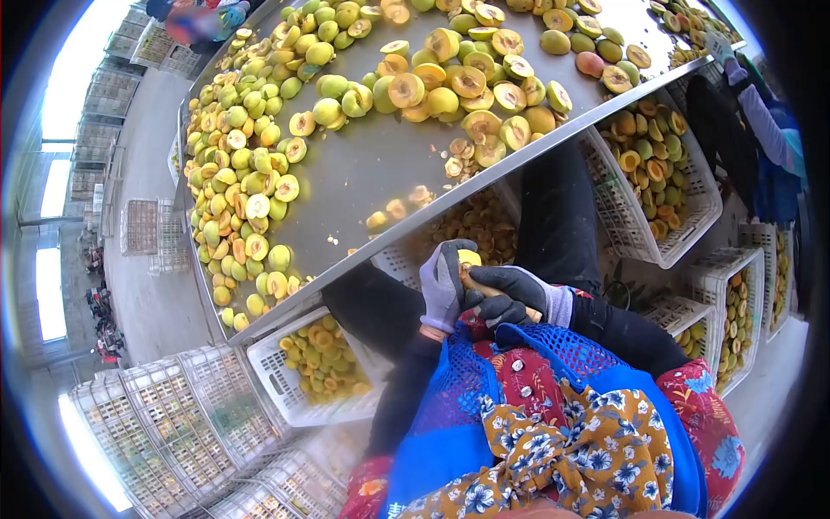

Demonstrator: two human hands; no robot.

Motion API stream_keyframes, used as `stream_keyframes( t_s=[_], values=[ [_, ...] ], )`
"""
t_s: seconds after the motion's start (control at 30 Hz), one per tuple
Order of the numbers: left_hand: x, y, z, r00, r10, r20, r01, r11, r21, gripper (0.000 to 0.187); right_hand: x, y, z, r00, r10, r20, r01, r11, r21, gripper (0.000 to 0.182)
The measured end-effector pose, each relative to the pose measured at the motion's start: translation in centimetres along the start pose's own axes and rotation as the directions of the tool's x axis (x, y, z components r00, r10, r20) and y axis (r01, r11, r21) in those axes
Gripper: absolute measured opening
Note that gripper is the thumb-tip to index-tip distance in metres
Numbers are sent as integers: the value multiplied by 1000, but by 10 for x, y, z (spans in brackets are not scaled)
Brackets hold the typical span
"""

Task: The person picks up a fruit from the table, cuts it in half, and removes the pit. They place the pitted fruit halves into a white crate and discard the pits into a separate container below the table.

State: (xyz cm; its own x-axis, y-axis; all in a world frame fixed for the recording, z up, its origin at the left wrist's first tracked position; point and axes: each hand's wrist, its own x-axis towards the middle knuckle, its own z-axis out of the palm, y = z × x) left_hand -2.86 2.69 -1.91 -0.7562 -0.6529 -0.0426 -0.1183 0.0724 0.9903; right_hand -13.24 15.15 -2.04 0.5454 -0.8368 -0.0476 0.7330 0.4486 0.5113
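My left hand, in a grey and lilac glove, is closed round a yellow fruit piece above my lap. My right hand, gloved the same way, is pressed against the fruit and closed on a tool with a light wooden handle; the tool's working end is hidden. Both hands touch at the fruit, just below the edge of a metal table. Halved yellow-green fruits lie in heaps on the table. Beneath its edge, a crate of fruit pieces sits between my knees.
A white crate of fruit stands at my left, another crate at my right, with several more beyond. Stacked crates fill the lower left. A co-worker's gloved hand reaches over the table's far right; another person is at the top left.
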Motion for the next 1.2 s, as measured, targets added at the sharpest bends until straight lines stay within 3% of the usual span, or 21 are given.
stream_keyframes(
  t_s=[0.1,0.17,0.2,0.23,0.3,0.37,0.4,0.5,0.53,0.6,0.67,0.7,0.73,0.83,0.87,0.9,0.97,1.03,1.07,1.17,1.2],
  values=[
    [-2,-11,2,998,-17,-60,13,997,-77,44,1,1,5,1000,13,-3,-13,1000,12,35],
    [3,-10,-4,962,-254,98,268,948,-172,46,0,-6,-6,994,69,81,-68,998,-12,38],
    [4,-8,-8,914,-363,183,396,895,-204,47,-1,0,2,990,-99,-99,63,946,-319,38],
    [5,-8,-11,920,-330,211,365,917,-160,48,-3,11,21,928,-306,-213,118,782,-612,38],
    [9,-4,-16,929,-251,272,272,961,-44,49,-2,19,37,809,-536,-244,72,501,-863,40],
    [11,0,-21,930,-163,330,142,986,86,50,0,20,40,793,-555,-251,23,439,-898,42],
    [12,5,-24,914,-170,369,127,982,137,50,-2,13,30,823,-554,-129,0,227,-974,46],
    [18,-22,-35,836,-10,548,-141,962,232,31,-1,5,12,824,-564,-59,-75,-7,-997,46],
    [20,-28,-36,782,61,621,-263,935,239,39,-1,5,11,823,-566,-57,-110,-59,-992,45],
    [13,-28,-27,880,-120,459,57,987,149,37,0,3,14,811,-574,-118,-208,-93,-974,41],
    [9,-22,-14,912,-255,322,275,961,-19,52,-5,-4,9,895,-335,-294,-19,631,-776,36],
    [6,-18,-9,920,-294,260,333,935,-122,53,-6,-4,9,939,-181,-292,23,882,-471,34],
    [6,-15,-7,922,-335,197,375,898,-229,53,-3,0,16,934,-146,-328,45,954,-297,34],
    [3,-32,-8,890,-393,230,445,640,-627,55,11,9,25,953,-201,-225,166,972,-165,36],
    [-1,-41,-7,928,-343,146,359,716,-599,55,-3,12,48,990,-116,76,127,976,-177,38],
    [-6,-50,-5,955,-289,60,273,784,-558,55,-11,26,89,960,-234,156,275,900,-339,41],
    [-19,-15,-13,867,-453,209,452,536,-713,47,-20,24,115,918,-394,36,366,813,-453,42],
    [-19,-12,-30,991,-120,65,130,971,-199,39,-17,5,98,942,-333,28,290,772,-566,41],
    [-20,-11,-39,999,53,-11,-52,993,102,35,-16,8,96,921,-384,-61,210,624,-753,41],
    [-43,-23,-106,974,-119,-193,131,990,48,40,-11,11,89,874,-450,-180,-66,257,-964,40],
    [-56,-36,-147,895,-299,-329,308,951,-26,39,-8,1,57,870,-486,-84,-16,142,-990,40]
  ],
)
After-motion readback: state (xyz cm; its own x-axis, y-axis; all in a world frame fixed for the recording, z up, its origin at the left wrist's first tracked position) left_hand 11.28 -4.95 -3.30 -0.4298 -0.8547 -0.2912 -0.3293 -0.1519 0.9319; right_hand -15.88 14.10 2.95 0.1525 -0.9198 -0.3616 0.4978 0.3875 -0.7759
